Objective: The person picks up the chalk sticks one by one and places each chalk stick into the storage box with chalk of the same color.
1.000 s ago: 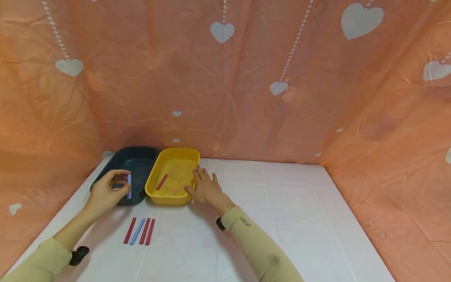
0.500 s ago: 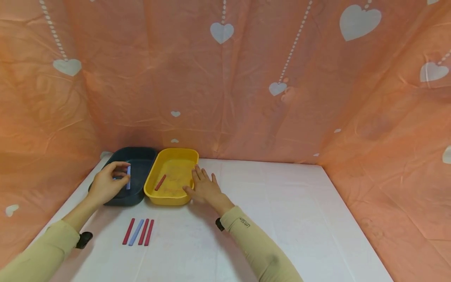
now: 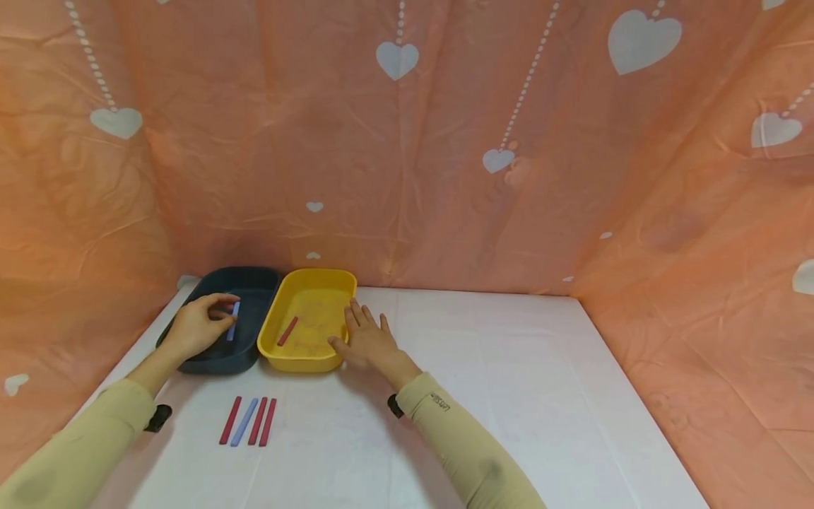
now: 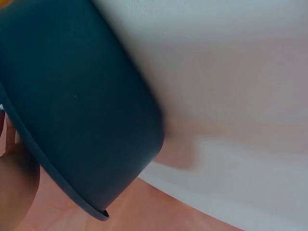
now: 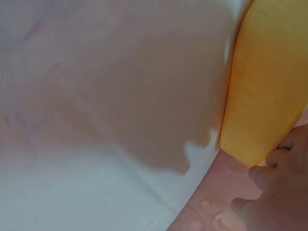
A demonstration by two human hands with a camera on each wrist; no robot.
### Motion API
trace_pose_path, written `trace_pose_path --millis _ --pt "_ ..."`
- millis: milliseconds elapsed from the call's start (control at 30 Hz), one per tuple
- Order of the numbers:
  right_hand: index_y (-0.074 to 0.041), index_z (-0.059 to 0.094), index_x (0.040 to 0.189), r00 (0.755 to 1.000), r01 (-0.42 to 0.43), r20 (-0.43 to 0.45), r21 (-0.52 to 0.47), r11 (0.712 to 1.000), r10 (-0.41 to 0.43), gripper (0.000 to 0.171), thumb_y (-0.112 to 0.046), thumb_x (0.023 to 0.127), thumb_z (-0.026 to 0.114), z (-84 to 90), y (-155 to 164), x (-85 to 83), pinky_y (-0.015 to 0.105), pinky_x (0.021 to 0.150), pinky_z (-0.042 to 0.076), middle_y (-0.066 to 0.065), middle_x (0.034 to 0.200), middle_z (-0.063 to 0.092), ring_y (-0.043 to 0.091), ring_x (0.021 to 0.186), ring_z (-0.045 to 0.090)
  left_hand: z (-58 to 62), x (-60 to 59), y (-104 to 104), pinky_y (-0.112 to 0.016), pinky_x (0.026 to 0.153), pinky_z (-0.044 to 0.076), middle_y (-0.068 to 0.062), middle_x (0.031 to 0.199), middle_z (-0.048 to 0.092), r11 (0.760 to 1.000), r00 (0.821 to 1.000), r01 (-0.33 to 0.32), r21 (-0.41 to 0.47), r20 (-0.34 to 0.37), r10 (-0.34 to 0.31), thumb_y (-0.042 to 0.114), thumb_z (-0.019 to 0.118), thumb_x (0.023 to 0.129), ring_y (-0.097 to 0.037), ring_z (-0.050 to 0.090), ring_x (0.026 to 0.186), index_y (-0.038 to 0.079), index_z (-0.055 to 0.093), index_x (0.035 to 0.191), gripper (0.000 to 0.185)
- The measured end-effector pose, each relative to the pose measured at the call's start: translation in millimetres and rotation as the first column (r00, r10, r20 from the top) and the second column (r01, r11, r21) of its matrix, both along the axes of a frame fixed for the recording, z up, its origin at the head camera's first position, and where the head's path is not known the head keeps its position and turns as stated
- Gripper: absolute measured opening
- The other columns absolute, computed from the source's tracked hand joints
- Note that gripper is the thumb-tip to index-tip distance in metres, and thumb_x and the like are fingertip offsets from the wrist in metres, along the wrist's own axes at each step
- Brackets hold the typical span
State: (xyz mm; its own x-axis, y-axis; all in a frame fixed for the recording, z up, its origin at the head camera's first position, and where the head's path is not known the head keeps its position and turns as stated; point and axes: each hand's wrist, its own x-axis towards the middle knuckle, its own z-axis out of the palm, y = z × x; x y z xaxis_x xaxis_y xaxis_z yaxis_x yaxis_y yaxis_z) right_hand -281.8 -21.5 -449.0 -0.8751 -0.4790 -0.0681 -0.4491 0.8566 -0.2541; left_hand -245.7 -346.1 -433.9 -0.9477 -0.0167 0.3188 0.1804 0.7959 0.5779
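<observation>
My left hand (image 3: 198, 329) is over the dark blue-green tray (image 3: 259, 311), pinching a light blue stick (image 3: 232, 331) between fingertips and thumb. The stick stands tilted, its lower end inside the tray's outline. In the left wrist view the outer wall of this dark tray (image 4: 82, 101) covers most of the hand. My right hand (image 3: 372, 345) lies with straight, spread fingers at the right side of the yellow tray (image 3: 307, 364). One red stick (image 3: 287, 331) rests in that yellow tray. In the right wrist view, its fingers are close along the yellow wall (image 5: 269, 82).
On the white table (image 3: 483, 396), in front of the trays, several sticks lie in a row: a red stick (image 3: 230, 420) at the left, a light blue stick (image 3: 244, 422) beside it, then two more red ones. An orange cloth with hearts (image 3: 397, 61) encloses the back and sides.
My left hand has moved a little up and farther over the dark tray with the blue stick, which has tipped from upright to slanted. The right hand has stayed in place.
</observation>
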Motion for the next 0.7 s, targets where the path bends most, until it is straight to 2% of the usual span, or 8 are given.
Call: trace_pose_path --millis 133,267,500,700 --pt "-0.013 0.017 0.167 1.000 0.003 0.003 0.002 1.000 -0.003 0.079 -0.061 0.107 0.036 -1.1 -0.4 -0.5 0.052 0.127 0.010 0.002 0.175 0.006 0.023 0.160 0.013 -2.5 -6.5 -3.8 -0.037 0.075 0.058 -0.032 0.117 0.068 0.999 0.998 0.028 -0.031 0.054 -0.026 0.004 0.072 0.094 -0.043 0.071 0.097 -0.009 0.063 0.129 0.039" --pt "-0.014 0.016 0.168 1.000 0.007 0.005 0.003 1.000 -0.007 0.079 -0.061 0.107 0.036 0.1 0.0 0.9 0.052 0.127 0.010 0.001 0.175 0.006 0.023 0.160 0.013 -4.8 -11.8 -7.5 -0.049 0.080 0.058 -0.031 0.113 0.069 0.997 0.993 0.057 -0.050 0.110 -0.051 0.005 0.071 0.094 -0.041 0.070 0.095 -0.011 0.064 0.127 0.038" --pt "-0.014 0.016 0.168 1.000 0.007 0.006 -0.005 1.000 -0.007 0.079 -0.061 0.107 0.036 1.4 0.2 2.4 0.052 0.127 0.010 0.002 0.175 0.007 0.023 0.160 0.013 -11.3 -18.2 -14.1 -0.044 0.078 0.055 -0.027 0.105 0.072 0.992 0.985 0.087 -0.089 0.156 -0.072 0.006 0.070 0.092 -0.037 0.070 0.093 -0.012 0.066 0.124 0.037" --pt "-0.013 0.016 0.167 1.000 0.001 -0.002 -0.006 1.000 -0.001 0.079 -0.060 0.107 0.035 2.6 0.3 2.9 0.053 0.127 0.011 0.003 0.175 0.006 0.024 0.160 0.013 -12.8 -20.8 -16.3 -0.047 0.080 0.055 -0.026 0.103 0.072 0.989 0.977 0.103 -0.101 0.199 -0.082 0.005 0.070 0.090 -0.036 0.069 0.093 -0.013 0.067 0.121 0.036"
